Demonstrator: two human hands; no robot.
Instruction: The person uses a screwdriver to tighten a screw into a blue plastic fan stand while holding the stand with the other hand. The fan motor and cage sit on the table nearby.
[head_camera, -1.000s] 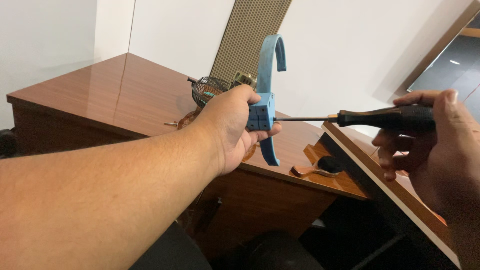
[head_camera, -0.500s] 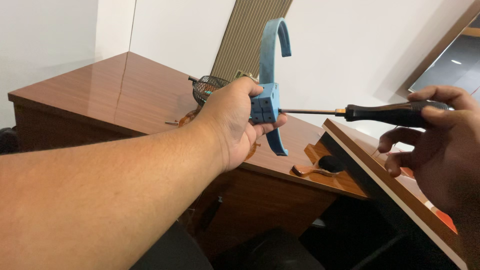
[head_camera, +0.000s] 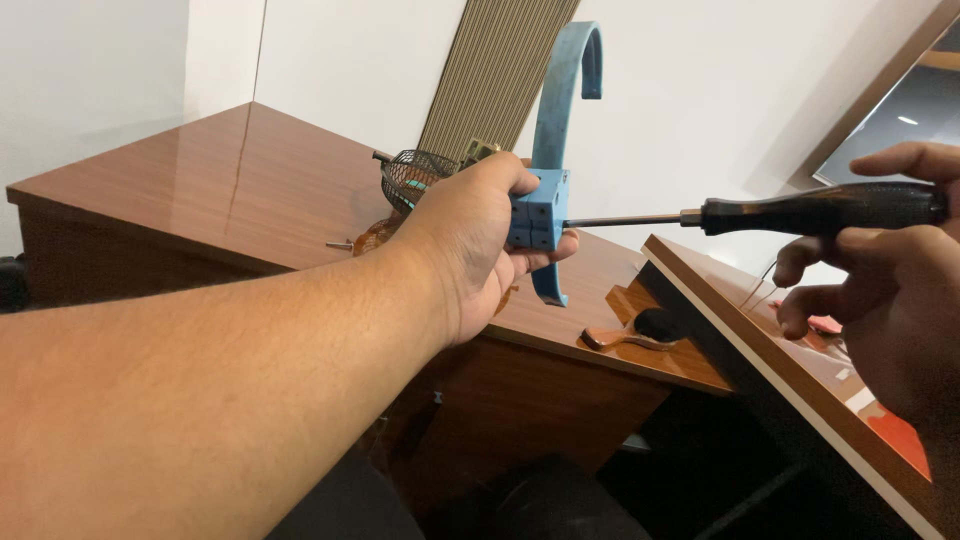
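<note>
Two hands share the screw-driving step: left hand (head_camera: 465, 245) clamped on the blue curved bracket (head_camera: 553, 150), held above the desk's (head_camera: 200, 190) front edge; right hand (head_camera: 880, 290) loosely wrapped round the screwdriver (head_camera: 800, 213) — tip in the block; next needs steady twisting; bracket now sits higher than before.

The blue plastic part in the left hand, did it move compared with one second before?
Yes. The blue plastic part moved up and a little to the right: against the ribbed wall panel, its curved top is now higher and further right.
</note>
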